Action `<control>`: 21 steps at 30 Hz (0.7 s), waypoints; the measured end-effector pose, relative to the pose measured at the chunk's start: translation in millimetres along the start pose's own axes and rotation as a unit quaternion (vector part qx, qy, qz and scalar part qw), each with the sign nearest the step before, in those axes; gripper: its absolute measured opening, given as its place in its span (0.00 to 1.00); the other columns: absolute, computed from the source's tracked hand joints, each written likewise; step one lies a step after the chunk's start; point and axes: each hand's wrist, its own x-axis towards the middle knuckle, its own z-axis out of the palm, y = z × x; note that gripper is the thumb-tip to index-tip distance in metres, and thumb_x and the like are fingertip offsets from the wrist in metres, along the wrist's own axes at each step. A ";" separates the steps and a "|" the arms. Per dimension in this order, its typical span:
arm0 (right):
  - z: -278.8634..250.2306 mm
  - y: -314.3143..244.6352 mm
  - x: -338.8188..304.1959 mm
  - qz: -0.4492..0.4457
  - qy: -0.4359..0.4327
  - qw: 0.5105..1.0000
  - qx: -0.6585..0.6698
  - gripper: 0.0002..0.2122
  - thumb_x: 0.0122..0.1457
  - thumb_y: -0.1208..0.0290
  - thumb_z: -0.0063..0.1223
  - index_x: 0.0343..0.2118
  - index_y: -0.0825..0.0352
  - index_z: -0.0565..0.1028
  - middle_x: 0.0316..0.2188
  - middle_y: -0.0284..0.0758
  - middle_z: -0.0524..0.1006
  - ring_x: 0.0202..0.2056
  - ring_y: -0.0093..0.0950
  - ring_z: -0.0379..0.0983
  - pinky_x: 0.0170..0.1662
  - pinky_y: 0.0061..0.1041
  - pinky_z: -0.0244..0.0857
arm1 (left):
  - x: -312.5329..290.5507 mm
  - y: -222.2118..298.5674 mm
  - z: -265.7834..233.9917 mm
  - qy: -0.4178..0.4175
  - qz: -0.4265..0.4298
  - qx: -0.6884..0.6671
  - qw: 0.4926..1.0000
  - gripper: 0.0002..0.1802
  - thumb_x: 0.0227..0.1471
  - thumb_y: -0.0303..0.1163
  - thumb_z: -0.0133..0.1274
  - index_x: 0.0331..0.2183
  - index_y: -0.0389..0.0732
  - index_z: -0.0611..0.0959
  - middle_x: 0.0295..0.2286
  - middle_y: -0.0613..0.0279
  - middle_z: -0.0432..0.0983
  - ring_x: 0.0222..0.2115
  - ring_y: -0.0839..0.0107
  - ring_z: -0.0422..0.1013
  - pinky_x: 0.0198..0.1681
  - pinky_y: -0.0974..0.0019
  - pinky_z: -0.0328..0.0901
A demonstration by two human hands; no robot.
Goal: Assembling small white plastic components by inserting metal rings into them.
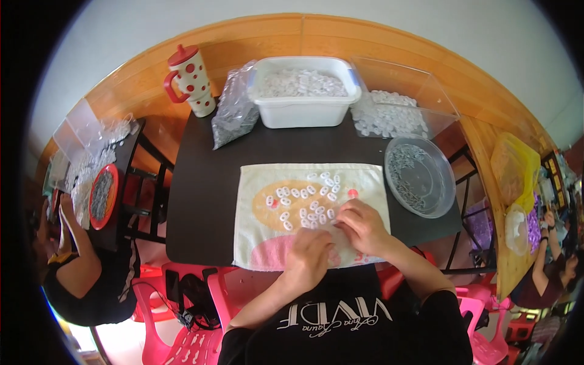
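Several small white oval plastic pieces [304,194], each with what look like two holes, lie scattered on a printed towel [247,201] in front of me. My left hand [309,258] is over the towel's near part, its fingers curled together and slightly blurred. Beside it, to the right, my right hand [363,227] has thumb and fingers pinched close to the nearest white pieces. Whatever either hand holds is too small or hidden to make out.
Along the table's back stand a spotted tumbler [198,88], a plastic bag of grey bits [234,115], a white tub [301,112] of white pieces and a clear box [389,118] of more. A round clear bowl [435,182] holds small metal parts. Other people work at both sides.
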 end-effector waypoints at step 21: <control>-132.0 87.0 -38.1 0.171 -0.129 0.941 -0.263 0.09 0.47 0.84 0.56 0.33 0.69 0.74 0.29 0.43 0.77 0.36 0.47 0.74 0.42 0.41 0.67 | 8.0 13.2 24.4 -0.024 -0.067 0.158 0.985 0.07 0.44 0.22 0.62 0.30 0.36 0.83 0.25 0.56 0.72 0.29 0.56 0.72 0.26 0.58 0.68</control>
